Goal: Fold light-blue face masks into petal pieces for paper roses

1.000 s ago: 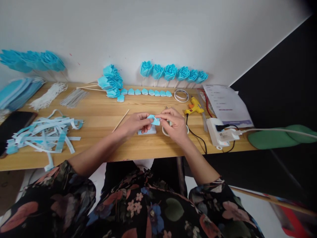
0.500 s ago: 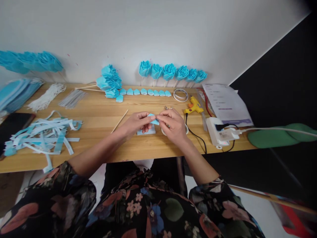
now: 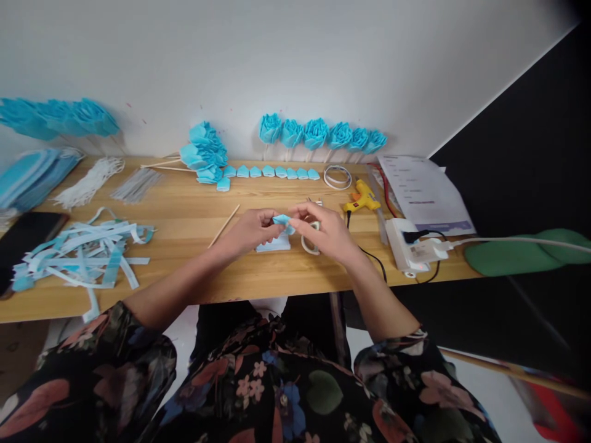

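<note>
We pinch a small blue folded piece between our left hand and right hand, fingertips meeting over it. Under it, a pale blue stack lies on the wooden table, a tape roll just beside our right hand.

A black garment printed with red, pink and blue flowers is worn across the bottom of the frame, with sleeves ended near the elbows and the left hand and right hand uncovered.

wooden table | blue strips | petal row | skewer | blue stack | tape ring | glue gun | papers
</note>
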`<state>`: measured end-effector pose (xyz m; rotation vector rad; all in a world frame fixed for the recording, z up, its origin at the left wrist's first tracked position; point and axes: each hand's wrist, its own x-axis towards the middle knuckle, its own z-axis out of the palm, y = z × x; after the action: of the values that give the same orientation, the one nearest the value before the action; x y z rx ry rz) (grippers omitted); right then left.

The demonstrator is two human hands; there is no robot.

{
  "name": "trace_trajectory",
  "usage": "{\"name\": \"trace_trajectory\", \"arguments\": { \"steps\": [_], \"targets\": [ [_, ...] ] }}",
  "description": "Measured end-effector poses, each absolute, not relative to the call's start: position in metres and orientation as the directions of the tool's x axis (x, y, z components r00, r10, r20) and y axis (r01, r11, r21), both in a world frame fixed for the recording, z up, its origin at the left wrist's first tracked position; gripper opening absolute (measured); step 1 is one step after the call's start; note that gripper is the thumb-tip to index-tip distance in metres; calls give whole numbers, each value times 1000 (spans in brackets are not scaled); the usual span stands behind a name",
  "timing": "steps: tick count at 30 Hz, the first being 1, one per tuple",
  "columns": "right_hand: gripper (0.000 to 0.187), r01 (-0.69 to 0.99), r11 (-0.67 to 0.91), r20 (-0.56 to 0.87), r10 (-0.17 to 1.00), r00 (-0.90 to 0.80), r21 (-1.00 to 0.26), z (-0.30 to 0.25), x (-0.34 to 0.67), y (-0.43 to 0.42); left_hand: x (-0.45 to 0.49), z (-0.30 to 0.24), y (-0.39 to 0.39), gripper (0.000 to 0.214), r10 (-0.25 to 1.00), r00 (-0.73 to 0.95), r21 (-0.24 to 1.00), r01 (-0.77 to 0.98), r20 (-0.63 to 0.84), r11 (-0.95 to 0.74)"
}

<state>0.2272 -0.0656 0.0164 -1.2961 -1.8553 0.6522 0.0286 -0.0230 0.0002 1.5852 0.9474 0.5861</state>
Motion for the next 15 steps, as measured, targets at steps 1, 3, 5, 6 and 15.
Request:
{"name": "trace_trajectory", "arguments": {
  "steps": [1, 3, 5, 6, 15],
  "targets": [
    [19, 566, 322, 262, 947, -187, -759, 16, 225, -63, 29, 1, -23, 11, 829, 548, 961, 273, -114, -49],
    [13, 585, 273, 207, 962, -179, -763, 14, 222, -58, 29, 4, -22, 12, 835, 543, 955, 284, -90, -82],
    [15, 535, 247, 179, 968, -177, -808, 11, 220, -52, 29, 7, -19, 15, 846, 529, 956, 276, -66, -97],
    [18, 487, 241, 177, 968, -175, -839, 10, 220, -50, 28, 9, -18, 18, 850, 522, 958, 270, -64, -95],
    [26, 277, 227, 202, 973, -115, -934, 4, 217, -37, 31, 7, -7, 22, 865, 498, 987, 162, -66, -18]
  ]
}}
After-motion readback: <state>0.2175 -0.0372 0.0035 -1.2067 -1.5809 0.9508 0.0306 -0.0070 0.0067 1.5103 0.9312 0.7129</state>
